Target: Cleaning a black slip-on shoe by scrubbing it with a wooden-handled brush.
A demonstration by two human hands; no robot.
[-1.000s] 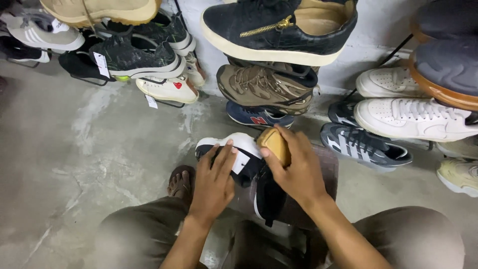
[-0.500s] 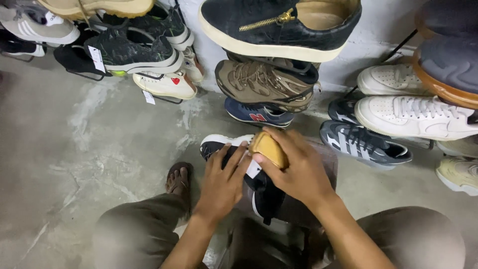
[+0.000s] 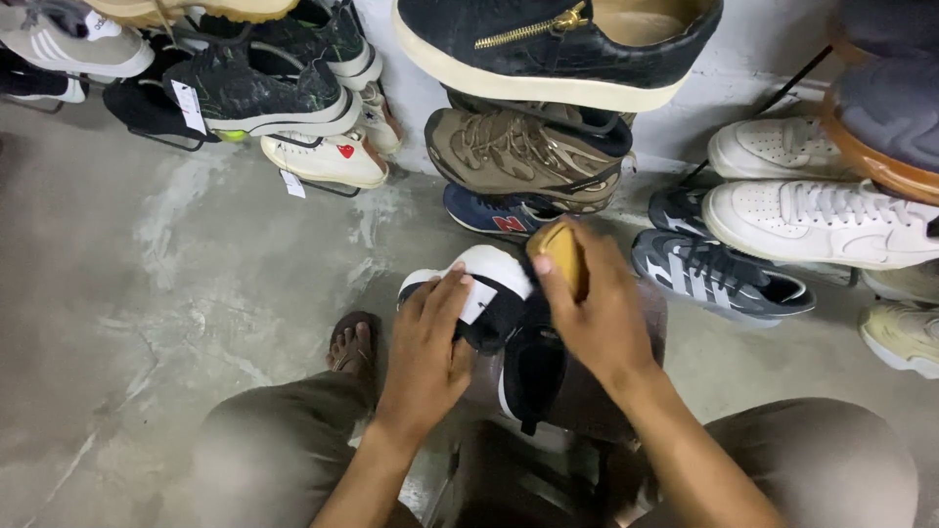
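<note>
A black and white sneaker [image 3: 494,303] rests on a low stool in front of me, toe pointing away. My left hand [image 3: 426,352] presses down on its left side, fingers over a white tag. My right hand [image 3: 595,308] grips a tan wooden brush [image 3: 560,256] and holds it against the sneaker's right upper, near the toe. My knees and a sandalled foot [image 3: 354,344] show below.
Shoes line the wall: a brown hiking shoe [image 3: 518,156] above a navy sneaker [image 3: 494,217], a large black zip shoe [image 3: 548,44] overhead, white sneakers [image 3: 812,215] and a grey striped one [image 3: 714,274] at right, tagged pairs [image 3: 254,93] at left. The floor is bare concrete [image 3: 147,274].
My right hand has shifted the brush a little along the sneaker's upper. My left hand has stayed pressed on the shoe. The view has drifted slightly.
</note>
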